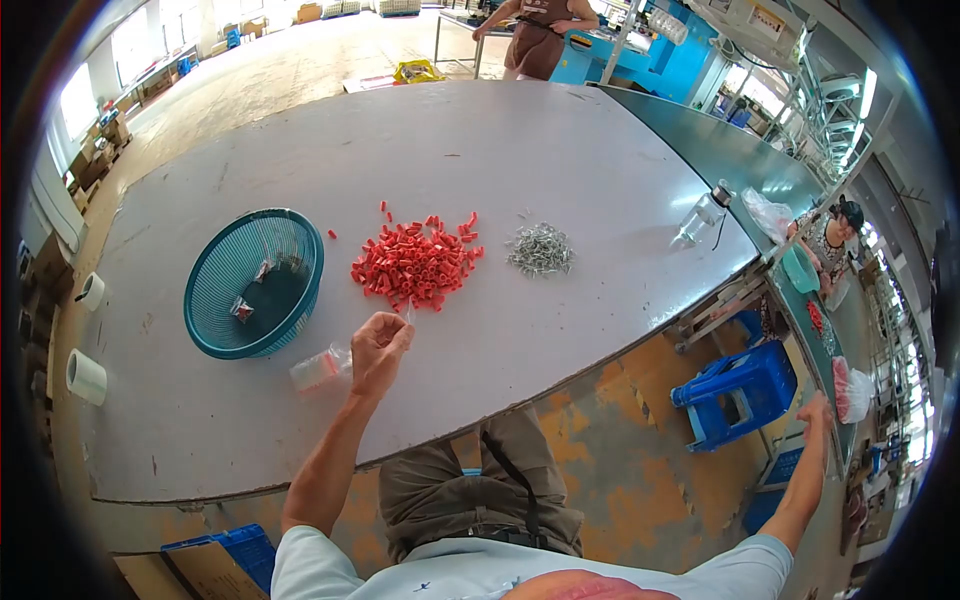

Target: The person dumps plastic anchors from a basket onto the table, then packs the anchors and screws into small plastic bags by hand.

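Observation:
My left hand (380,350) is closed over the table, pinching the edge of a small clear plastic bag (409,312). Just beyond it lies a heap of small red plastic pieces (418,262). To its right is a smaller pile of silvery metal pieces (541,249). A teal plastic basket (254,283) at the left holds a couple of small filled packets (241,309). Clear bags with a red stripe (321,370) lie beside my left wrist. My right hand (815,412) is out at the far right, away from the table, its fingers curled; what they hold, if anything, is too small to tell.
On the grey table (540,120), a clear bottle (704,216) stands near the right corner. Tape rolls (87,377) sit at the left edge. A blue stool (735,395) is below right. One person stands beyond the table; another sits at the right-hand bench.

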{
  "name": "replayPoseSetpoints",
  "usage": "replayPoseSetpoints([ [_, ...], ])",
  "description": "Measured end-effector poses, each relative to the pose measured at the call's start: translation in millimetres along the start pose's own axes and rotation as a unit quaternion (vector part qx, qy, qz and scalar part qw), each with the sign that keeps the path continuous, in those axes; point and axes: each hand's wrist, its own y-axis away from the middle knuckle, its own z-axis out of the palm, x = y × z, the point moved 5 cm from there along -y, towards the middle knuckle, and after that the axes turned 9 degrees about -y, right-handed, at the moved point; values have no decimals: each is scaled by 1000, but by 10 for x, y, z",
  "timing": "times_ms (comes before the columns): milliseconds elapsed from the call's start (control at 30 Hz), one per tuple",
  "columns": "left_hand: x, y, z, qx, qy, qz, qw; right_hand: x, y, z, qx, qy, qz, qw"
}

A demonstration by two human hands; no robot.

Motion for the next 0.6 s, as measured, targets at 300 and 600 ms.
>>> replayPoseSetpoints([
  [300,5,27,70,-16,-14,-4,1000,-2555,1998,-232,40,-356,-480,801],
  [600,-22,90,140,-19,-82,27,996,-4576,5257,-99,-320,-575,-610,442],
])
